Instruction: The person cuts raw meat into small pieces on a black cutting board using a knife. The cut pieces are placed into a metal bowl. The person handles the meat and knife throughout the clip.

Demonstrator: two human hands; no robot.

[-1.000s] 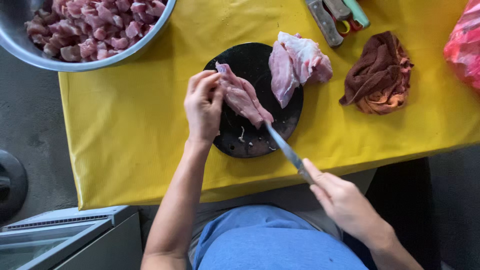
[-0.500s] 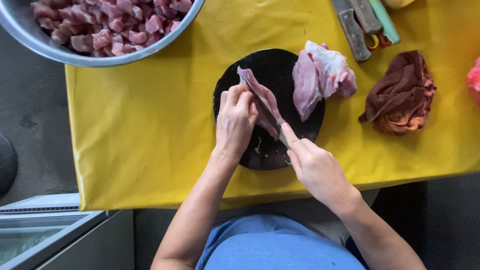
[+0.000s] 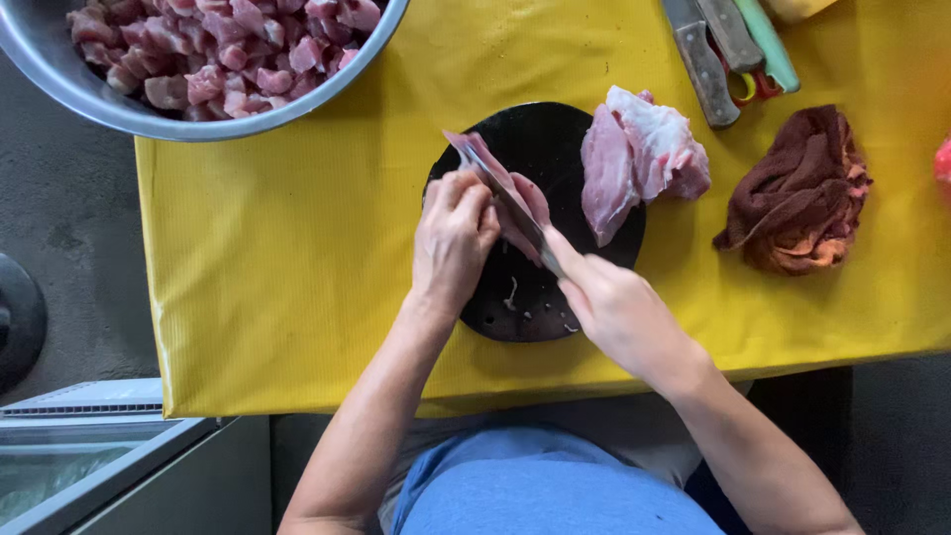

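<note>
hidden stuff: the knife handle is buried in the right hand, only the blade shows. The metal bowl of diced meat is cut off at the upper left edge, and the spare knife handles run off the top.
surface: bench wrapped in a ribbed yellow cover, grey floor to the left, some pale cabinet thing at lower left, hard to make out.
meat strip: pink, long and thin, lying slantwise on the round black board mid-frame.
left hand: fingers bunched together, pressing down on the strip.
right hand: fingers clamped round the knife, blade laid along the strip.
other bits: bigger pink chunk on the board's right edge, brown rag further right.
</note>
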